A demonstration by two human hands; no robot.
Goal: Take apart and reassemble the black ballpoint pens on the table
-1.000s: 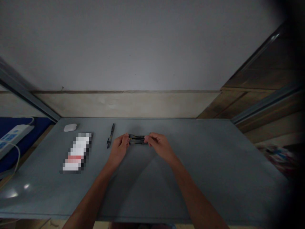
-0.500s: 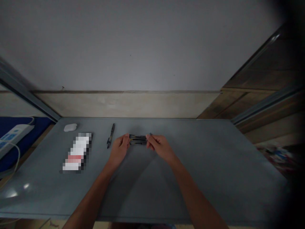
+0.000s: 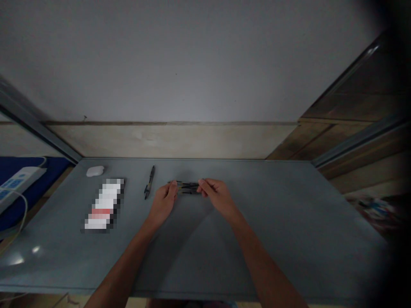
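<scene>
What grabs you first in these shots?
The bare hands come first: the left hand and right hand meet mid-table, pinching the ends of a slim dark object with yellow marks. Just left of them, a black pen lies on the grey table, and further left a pixelated white-and-red item stands out. At the far left edge, a white power strip sits on a blue surface.

Slim black-and-gold item (image 3: pixel 188 187) pinched between the fingers (image 3: pixel 171 188): too small to identify, ends partly hidden. White-and-red rectangular package (image 3: pixel 102 205) pixelated, markings unreadable. Multicoloured heap (image 3: pixel 375 211) blurred in shadow. White power strip (image 3: pixel 19 182) cut off by left edge.
</scene>
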